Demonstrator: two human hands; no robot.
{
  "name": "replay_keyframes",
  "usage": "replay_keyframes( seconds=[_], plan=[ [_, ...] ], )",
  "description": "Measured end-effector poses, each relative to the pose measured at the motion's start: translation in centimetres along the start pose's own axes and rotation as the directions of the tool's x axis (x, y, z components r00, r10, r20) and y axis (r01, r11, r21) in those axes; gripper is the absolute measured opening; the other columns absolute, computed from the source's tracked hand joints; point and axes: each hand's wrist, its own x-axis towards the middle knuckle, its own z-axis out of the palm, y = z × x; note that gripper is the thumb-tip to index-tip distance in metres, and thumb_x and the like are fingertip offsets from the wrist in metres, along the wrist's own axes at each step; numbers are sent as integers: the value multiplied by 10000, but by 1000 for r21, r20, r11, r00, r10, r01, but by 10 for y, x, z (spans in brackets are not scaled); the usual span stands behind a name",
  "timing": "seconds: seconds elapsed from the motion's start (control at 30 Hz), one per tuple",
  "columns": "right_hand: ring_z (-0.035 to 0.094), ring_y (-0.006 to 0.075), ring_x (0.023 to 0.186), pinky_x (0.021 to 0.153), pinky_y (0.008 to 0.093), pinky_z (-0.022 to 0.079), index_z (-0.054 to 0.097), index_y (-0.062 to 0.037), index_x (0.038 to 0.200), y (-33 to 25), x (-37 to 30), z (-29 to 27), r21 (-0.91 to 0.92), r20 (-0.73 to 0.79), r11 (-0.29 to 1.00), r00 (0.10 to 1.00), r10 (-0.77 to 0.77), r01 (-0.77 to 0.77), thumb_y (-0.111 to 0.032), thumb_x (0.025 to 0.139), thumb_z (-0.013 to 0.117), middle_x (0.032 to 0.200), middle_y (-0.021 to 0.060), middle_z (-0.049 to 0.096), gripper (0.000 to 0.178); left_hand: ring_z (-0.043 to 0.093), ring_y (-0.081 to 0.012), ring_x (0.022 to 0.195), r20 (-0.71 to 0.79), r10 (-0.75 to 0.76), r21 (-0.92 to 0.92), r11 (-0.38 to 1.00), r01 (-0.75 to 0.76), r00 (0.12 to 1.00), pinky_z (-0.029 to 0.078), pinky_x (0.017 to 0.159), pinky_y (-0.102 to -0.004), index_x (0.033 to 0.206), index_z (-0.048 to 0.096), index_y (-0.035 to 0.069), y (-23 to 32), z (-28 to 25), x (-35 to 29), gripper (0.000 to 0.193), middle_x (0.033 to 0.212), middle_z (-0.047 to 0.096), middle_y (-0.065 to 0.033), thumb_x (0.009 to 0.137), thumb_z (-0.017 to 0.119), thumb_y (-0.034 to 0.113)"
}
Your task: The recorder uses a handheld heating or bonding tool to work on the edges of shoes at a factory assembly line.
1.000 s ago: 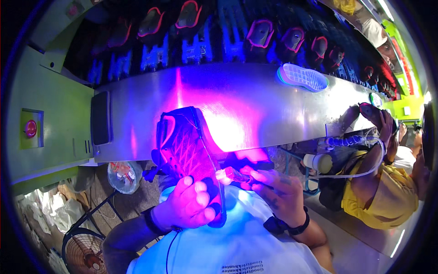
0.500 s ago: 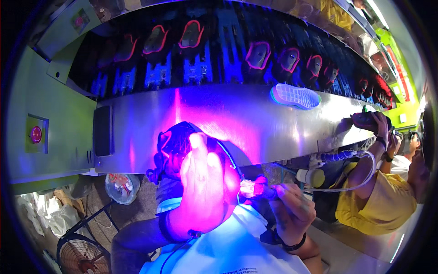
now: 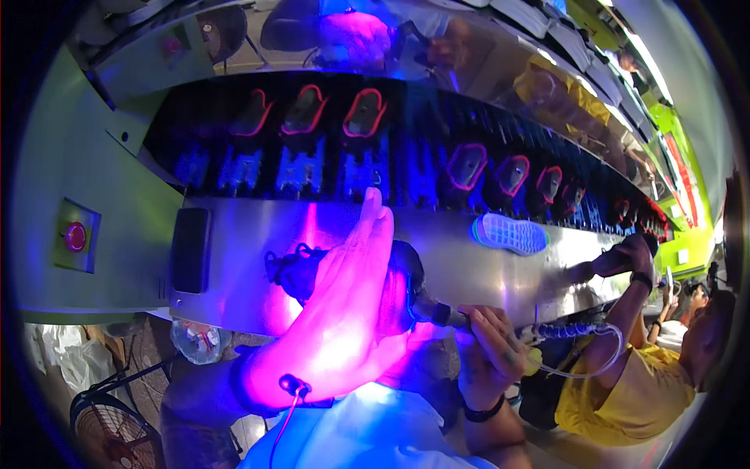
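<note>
My left hand (image 3: pixel 344 305), bathed in pink and violet light, holds a dark shoe (image 3: pixel 405 262) in front of me. Its fingers stretch together along the shoe and hide much of it. Black laces or loops (image 3: pixel 289 270) stick out on the shoe's left. A strap with a thin cord is around my left wrist. In my right hand (image 3: pixel 488 344) is a brush-like tool (image 3: pixel 442 314), its fingers pinched round the handle. The tool's tip meets the shoe's right lower edge; glare and shadow blur the exact contact.
Beyond the metal ledge (image 3: pixel 242 266), a dark conveyor carries several red-outlined shoe parts (image 3: pixel 365 112). A pale shoe sole (image 3: pixel 512 234) lies on the ledge, with a black flat slab (image 3: pixel 191 250) at left. A person in yellow (image 3: pixel 625 399) works at right. A fan (image 3: pixel 117 438) stands lower left.
The view has shifted, so the conveyor sits lower in it. My left hand has tilted to the right with the shoe, and the brush-like tool has moved along the shoe's edge.
</note>
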Motion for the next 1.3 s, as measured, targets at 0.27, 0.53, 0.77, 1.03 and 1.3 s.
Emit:
replay_keyframes(
  seconds=[0.27,0.53,0.77,1.03,1.3],
  plan=[
    [728,275,968,864,364,571,743,1,1192,18,-38,73,163,-31,938,949,315,-306,10,859,774,1055,165,764,335,590,-360,1308,221,5,160,986,-41,975,349,1197,-481,1605,196,-30,-35,-50,-6,1107,1425,566,-234,805,865,342],
    [748,245,897,800,342,579,734,-38,1186,-30,12,31,320,137,898,953,271,-302,16,865,774,1055,144,768,328,657,-383,1211,197,-32,-533,835,134,980,516,1034,-450,1576,112,-111,-33,0,-88,1245,1370,594,-269,768,907,405],
    [724,194,802,725,281,555,741,-37,1204,-48,13,16,155,281,859,855,435,-488,21,880,759,986,119,759,330,610,-327,1286,285,43,-395,915,76,958,478,1082,-434,1574,164,-80,-14,-22,-93,1172,1409,570,-216,756,934,257],
    [731,217,880,771,308,557,749,-26,1195,-39,-18,28,288,265,830,873,410,-478,74,840,763,1013,147,757,370,577,-304,1327,274,-58,-466,865,185,960,473,1101,-435,1593,96,-70,-29,-24,-110,1242,1448,530,-217,734,939,236],
    [736,327,922,837,369,580,750,-40,1189,-47,-59,34,115,197,902,900,390,-416,-10,854,780,1041,173,751,338,565,-314,1327,140,-111,-458,874,164,984,459,1111,-439,1599,76,-76,-32,-23,-100,1119,1445,515,-235,826,845,177]
  ],
)
